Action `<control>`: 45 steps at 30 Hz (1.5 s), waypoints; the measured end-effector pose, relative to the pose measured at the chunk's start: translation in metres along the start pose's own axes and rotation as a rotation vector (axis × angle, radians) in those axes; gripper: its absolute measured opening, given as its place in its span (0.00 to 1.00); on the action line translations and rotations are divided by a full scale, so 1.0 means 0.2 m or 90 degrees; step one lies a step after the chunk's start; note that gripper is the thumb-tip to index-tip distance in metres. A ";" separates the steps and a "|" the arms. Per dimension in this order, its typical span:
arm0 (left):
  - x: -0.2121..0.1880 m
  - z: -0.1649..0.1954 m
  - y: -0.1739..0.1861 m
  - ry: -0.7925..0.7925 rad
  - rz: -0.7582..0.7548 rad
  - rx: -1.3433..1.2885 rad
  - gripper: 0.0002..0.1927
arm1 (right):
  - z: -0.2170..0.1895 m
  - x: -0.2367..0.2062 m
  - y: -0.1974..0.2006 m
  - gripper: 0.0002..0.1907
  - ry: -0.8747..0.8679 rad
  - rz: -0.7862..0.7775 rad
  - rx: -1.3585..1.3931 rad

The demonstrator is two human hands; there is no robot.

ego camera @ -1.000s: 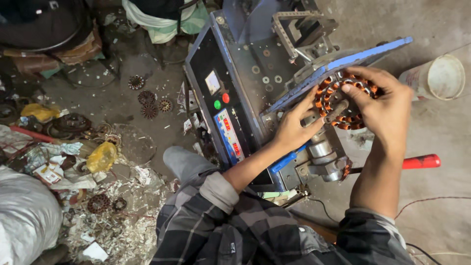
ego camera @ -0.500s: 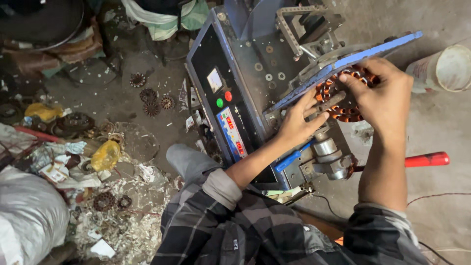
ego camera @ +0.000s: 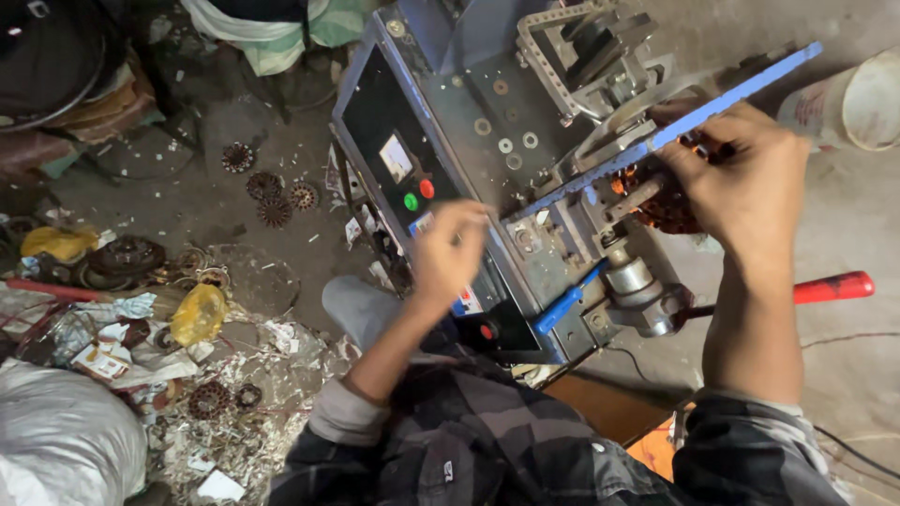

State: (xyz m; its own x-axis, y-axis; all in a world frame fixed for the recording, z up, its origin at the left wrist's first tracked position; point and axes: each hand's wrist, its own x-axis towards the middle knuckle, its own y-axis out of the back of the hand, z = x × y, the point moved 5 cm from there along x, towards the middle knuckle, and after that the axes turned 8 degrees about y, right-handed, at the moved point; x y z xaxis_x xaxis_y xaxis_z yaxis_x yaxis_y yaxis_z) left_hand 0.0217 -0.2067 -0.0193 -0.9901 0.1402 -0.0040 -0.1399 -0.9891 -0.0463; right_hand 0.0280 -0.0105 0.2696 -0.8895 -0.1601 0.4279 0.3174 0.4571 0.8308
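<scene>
Head view: both our hands at the winding machine.
Right hand closes around the copper-wound stator, seated on the spindle under the blue bar; left hand hovers loosely curled, empty, beside the red and green buttons, not yet pressed.

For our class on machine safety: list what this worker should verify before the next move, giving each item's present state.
1. Right hand gripping the copper-wound round stator: ok.
2. Stator seated squarely on the steel shaft: cannot tell, hand covers it.
3. Left hand clear of moving parts, over the grey control panel: ok.
4. Round red and green buttons unobstructed: ok.
5. Red-handled lever free: ok.
6. Floor around the worker tidy: not ok, scrap lies scattered.
</scene>
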 end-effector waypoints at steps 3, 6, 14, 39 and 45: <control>0.05 -0.22 0.25 -0.025 0.276 0.243 0.31 | -0.04 0.02 0.01 0.15 -0.004 0.025 0.030; 0.08 -0.48 0.24 0.066 0.176 0.191 0.29 | -0.05 0.04 0.01 0.15 -0.041 0.028 -0.002; 0.13 -0.72 0.28 0.165 0.172 0.197 0.27 | -0.05 0.04 0.01 0.16 -0.004 0.010 -0.032; 0.15 0.12 -0.89 0.241 -0.386 -0.810 0.25 | -0.03 0.02 0.01 0.16 0.039 0.008 -0.036; 0.50 -0.02 -1.15 0.267 -0.369 -0.775 0.23 | 0.00 0.01 0.01 0.15 0.044 0.012 -0.040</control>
State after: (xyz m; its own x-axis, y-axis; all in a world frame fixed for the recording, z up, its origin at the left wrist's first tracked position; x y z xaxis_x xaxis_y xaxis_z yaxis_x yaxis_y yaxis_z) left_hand -0.0455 0.0342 -0.0132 -0.6892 0.7239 0.0298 -0.2096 -0.1598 -0.9646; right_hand 0.0277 -0.0103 0.2717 -0.8592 -0.2124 0.4655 0.3559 0.4054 0.8420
